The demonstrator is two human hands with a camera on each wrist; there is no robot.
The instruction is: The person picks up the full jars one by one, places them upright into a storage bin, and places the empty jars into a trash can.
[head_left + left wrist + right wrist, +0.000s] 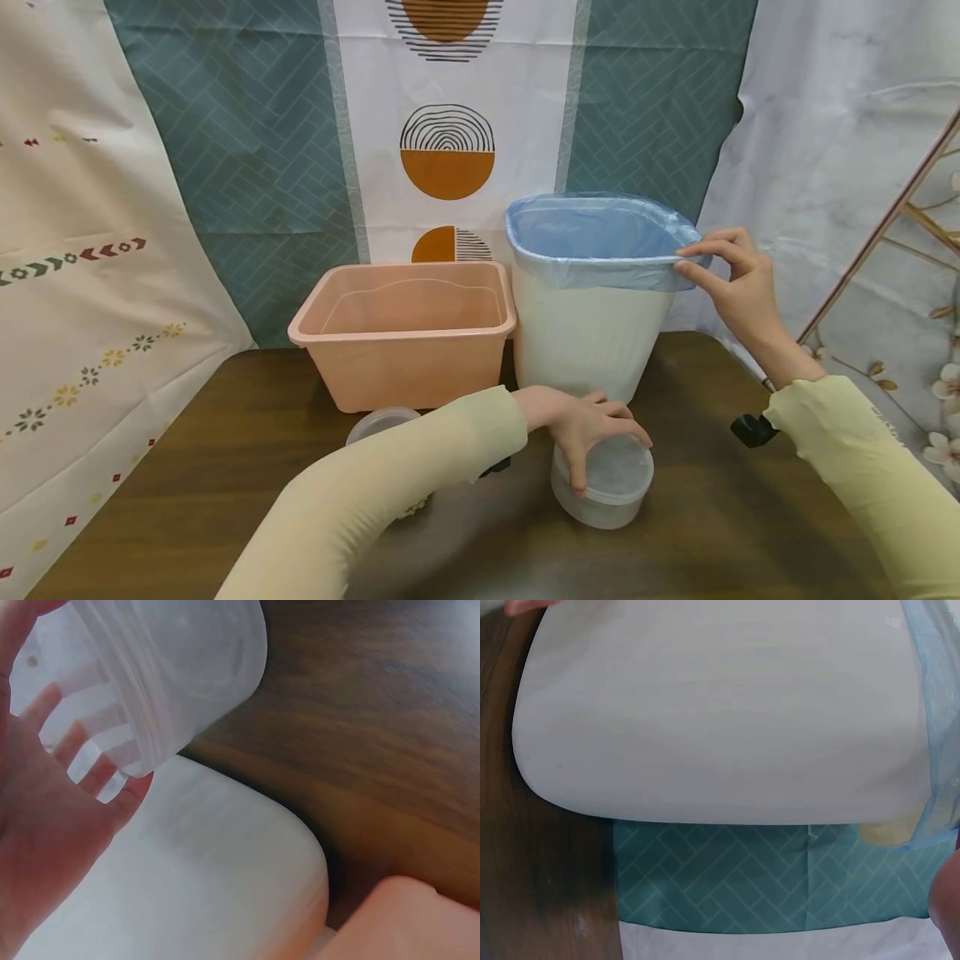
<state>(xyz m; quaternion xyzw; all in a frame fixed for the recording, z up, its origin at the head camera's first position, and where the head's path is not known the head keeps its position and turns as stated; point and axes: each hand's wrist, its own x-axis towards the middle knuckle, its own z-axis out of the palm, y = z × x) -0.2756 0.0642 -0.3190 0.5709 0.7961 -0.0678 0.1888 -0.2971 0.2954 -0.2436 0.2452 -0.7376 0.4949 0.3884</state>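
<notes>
The left forearm, in a pale yellow sleeve [390, 467], reaches in from the near left and slants toward the middle of the desk [480, 554]. There the left hand [588, 425] comes down over a lidded clear container [606, 508], its thumb on the near left side and its fingers parted around the far side, gripping it by the lid's edge. This container is just on the near side of the white bin [592, 333].

The right forearm rises from the near right, and the right hand [741, 279] pinches the blue liner [600, 233] at the right end of the bin's rim between thumb and fingers. A peach tub [405, 367] is left of the bin, and a second clear container [381, 421] sits on its near side, partly behind the left sleeve.

The left wrist view shows the fingers through the clear plastic, plainer than the head view does. The right wrist view shows the bin's side wall and a green patterned cloth [712, 877] beside it; the pinch itself cannot be made out there.
</notes>
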